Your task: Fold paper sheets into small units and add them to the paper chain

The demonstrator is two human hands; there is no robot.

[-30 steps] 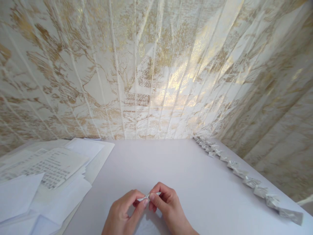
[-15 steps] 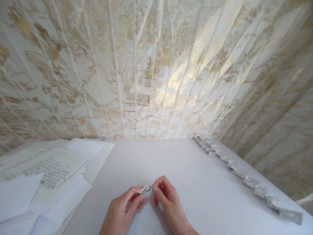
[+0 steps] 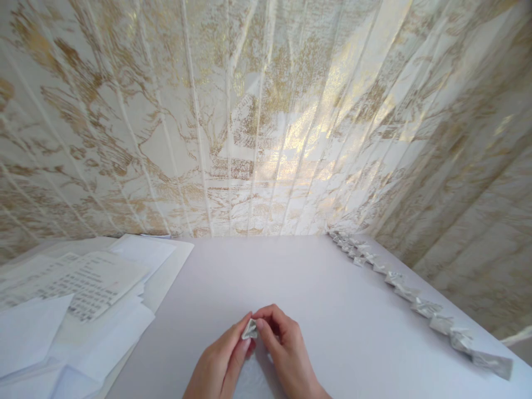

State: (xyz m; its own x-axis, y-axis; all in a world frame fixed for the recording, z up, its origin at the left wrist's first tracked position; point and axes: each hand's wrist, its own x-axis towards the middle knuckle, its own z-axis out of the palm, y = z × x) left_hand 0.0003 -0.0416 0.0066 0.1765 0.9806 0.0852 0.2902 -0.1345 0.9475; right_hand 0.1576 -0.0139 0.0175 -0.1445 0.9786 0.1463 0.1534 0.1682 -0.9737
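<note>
A small folded paper boat (image 3: pixel 250 330), grey-white with printing on it, is held between my hands just above the table. My left hand (image 3: pixel 224 354) pinches its left side, with the thumb below and the fingers above. At its upper right, the thumb and forefinger of my right hand (image 3: pixel 286 343) close on the paper. The boat is seen end-on, as a small triangle with an opening, and its sides are partly hidden by my fingers.
Several similar folded paper pieces (image 3: pixel 426 307) form a slanting row along the table's right edge. Loose paper sheets (image 3: pixel 100 277), some printed, overlap on the left of the white table (image 3: pixel 257 271). A gold-patterned curtain (image 3: pixel 233 138) hangs behind.
The boat has turned from lying lengthwise between my hands to an end-on triangle. My left hand has moved right and its fingers point more upward; my hands are closer together.
</note>
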